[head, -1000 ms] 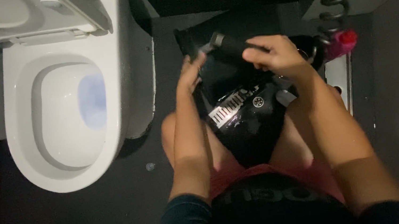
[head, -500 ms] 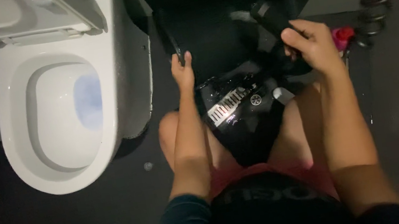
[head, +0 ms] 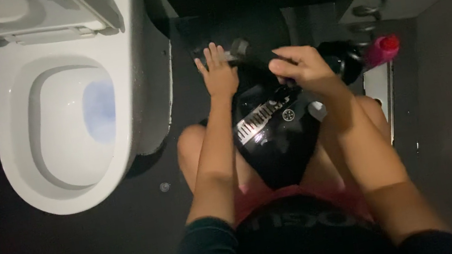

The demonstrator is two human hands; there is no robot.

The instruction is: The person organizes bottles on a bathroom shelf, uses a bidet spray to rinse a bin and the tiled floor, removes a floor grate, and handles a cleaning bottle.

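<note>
Your right hand [head: 299, 69] gripped the black sprayer [head: 254, 58] firmly. Your left hand [head: 219, 73] lay flat, fingers spread, on the black bin [head: 278, 149], beside the toilet [head: 61, 111].

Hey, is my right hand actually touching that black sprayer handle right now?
Touching. The head view shows the right hand with fingers curled around the black sprayer handle, no gap between them.
</note>
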